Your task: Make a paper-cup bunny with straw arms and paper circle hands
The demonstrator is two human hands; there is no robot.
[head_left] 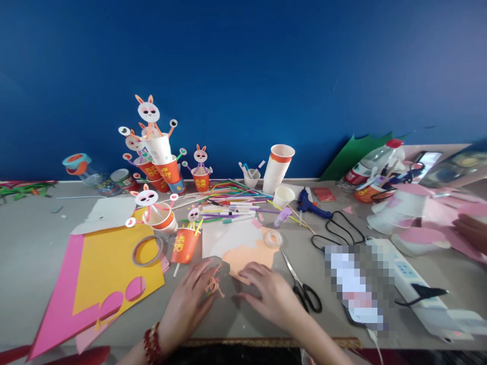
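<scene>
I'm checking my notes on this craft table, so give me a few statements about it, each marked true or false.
1. The scissors lie on the table just right of the right hand. True.
2. The left hand holds the glue gun. False: the blue glue gun lies further back, untouched.
3. A red bracelet is on the left wrist. True.
4. The wall behind the table is white. False: the wall is blue.
5. A peach paper cut-out lies at the left hand's fingertips. True.
</scene>
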